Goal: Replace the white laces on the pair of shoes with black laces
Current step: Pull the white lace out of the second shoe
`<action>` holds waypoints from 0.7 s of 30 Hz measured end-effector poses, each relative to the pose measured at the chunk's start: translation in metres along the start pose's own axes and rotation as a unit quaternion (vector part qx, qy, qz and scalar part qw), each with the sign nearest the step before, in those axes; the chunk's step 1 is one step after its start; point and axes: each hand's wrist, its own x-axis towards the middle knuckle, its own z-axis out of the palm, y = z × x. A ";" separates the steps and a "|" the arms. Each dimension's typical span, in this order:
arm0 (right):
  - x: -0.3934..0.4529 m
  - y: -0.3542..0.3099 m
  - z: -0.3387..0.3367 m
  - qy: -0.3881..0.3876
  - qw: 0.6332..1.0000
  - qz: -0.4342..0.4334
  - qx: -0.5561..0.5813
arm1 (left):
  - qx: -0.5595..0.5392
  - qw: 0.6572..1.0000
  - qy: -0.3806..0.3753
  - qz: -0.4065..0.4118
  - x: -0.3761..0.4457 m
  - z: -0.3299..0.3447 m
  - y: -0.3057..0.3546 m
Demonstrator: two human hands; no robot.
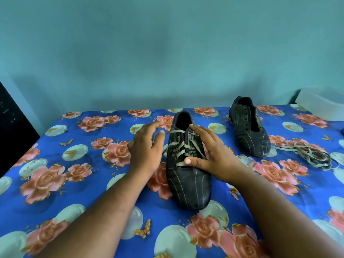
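Note:
A black striped shoe [188, 175] lies in the middle of the flowered cloth, toe toward me, with a loose white lace [183, 147] still threaded through its eyelets. My right hand [208, 155] rests on the shoe's right side, fingers spread, thumb on the lowest lace crossing. My left hand [147, 148] hovers beside the shoe's left side with fingers apart, holding nothing. A second black shoe [250, 127] without a lace lies at the back right. A removed white lace [310, 155] is piled to its right.
The blue flowered cloth [74, 183] covers the table up to a teal wall. A white plastic container [322, 103] stands at the back right corner. A dark object [11, 127] stands at the left edge.

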 end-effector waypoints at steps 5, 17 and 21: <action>0.000 -0.001 0.000 0.002 1.000 -0.003 -0.005 | 0.038 0.990 0.014 0.138 -0.008 0.005 0.015; 0.000 -0.001 0.001 0.002 1.000 0.001 -0.008 | 0.187 0.981 0.004 -0.058 0.002 -0.002 -0.009; 0.000 0.001 0.002 -0.001 1.000 0.003 -0.004 | 0.027 0.998 0.011 0.050 -0.001 -0.002 0.004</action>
